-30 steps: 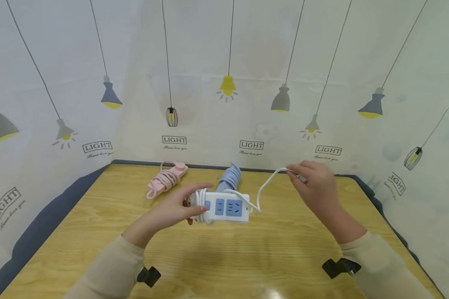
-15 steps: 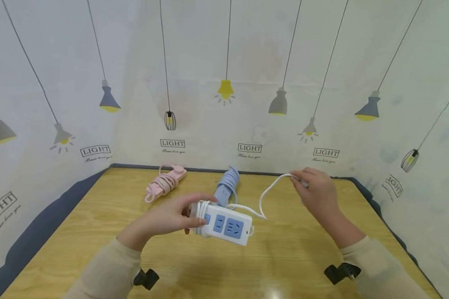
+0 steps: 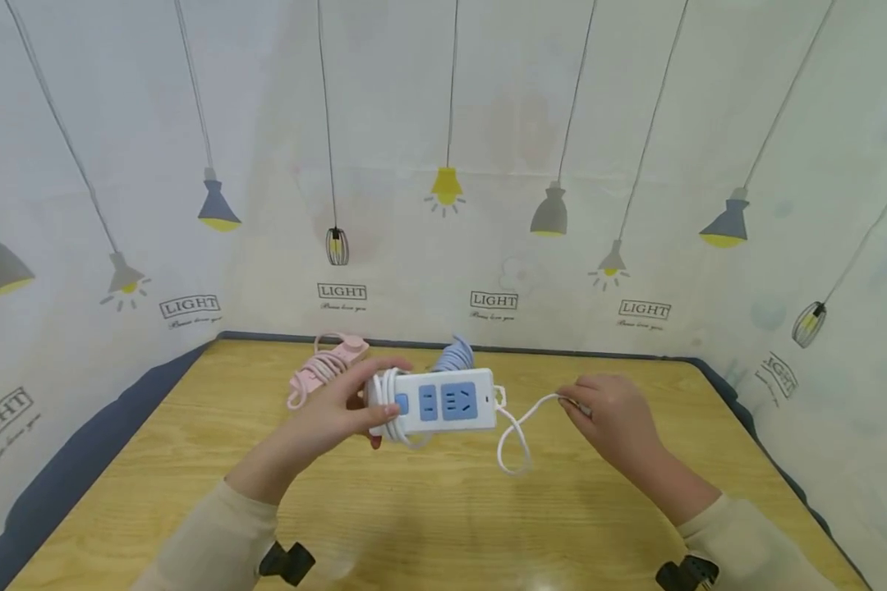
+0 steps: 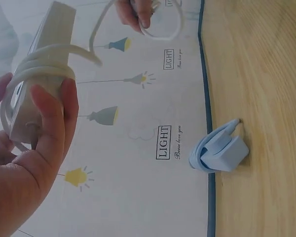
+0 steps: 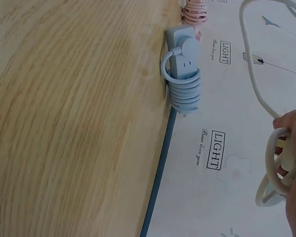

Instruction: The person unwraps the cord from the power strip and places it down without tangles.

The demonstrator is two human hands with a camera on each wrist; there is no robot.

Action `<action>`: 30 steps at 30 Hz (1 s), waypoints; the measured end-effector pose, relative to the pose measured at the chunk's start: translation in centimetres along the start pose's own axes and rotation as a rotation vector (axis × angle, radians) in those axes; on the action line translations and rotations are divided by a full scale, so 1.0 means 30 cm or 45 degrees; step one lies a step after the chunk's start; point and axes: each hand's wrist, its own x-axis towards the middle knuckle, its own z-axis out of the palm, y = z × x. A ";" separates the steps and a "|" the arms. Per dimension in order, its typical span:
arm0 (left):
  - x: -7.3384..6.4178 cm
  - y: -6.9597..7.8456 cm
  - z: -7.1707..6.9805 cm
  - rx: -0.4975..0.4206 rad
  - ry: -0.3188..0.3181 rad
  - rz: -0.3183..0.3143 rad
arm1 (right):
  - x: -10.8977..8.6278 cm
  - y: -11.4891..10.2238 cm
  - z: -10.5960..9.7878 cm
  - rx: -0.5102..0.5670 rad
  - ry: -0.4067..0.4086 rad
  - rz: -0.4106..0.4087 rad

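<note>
My left hand [image 3: 325,423] grips the wound end of a white power strip [image 3: 480,423] with blue sockets, thumb across its front. Held above the table, the strip lies nearly level, sockets toward me. Several turns of its white cord [image 3: 389,394] wrap the end in my left hand; the left wrist view shows my fingers curled behind the strip [image 4: 54,27]. Off to the right, my right hand [image 3: 617,419] pinches the cord's free length. A slack loop hangs between that hand and the strip's right end. In the right wrist view, bunched cord [image 5: 270,163] shows at my right fingers.
A pink power strip [image 3: 351,349] with its cord wound round it lies at the table's back left. Behind the white strip is a blue one [image 3: 454,358], likewise wrapped. A lamp-printed curtain [image 3: 384,189] encloses the wooden table [image 3: 443,525].
The white strip dipped at its right end, then came back up level. My right hand has come lower and slightly inward, and the cord between the hands has slackened into a loop.
</note>
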 end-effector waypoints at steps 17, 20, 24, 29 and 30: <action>0.062 -0.042 -0.018 -0.059 0.366 -0.165 | 0.053 -0.094 -0.154 0.304 0.303 -0.314; 0.069 -0.064 -0.018 0.011 0.371 -0.175 | 0.075 -0.089 -0.181 0.316 0.373 -0.269; 0.070 -0.085 -0.022 0.090 0.371 -0.197 | 0.096 -0.067 -0.201 0.318 0.471 -0.161; 0.058 -0.102 -0.027 0.183 0.318 -0.236 | 0.114 -0.030 -0.216 0.245 0.502 0.017; 0.055 -0.104 -0.028 0.198 0.300 -0.235 | 0.117 -0.020 -0.217 0.241 0.501 0.056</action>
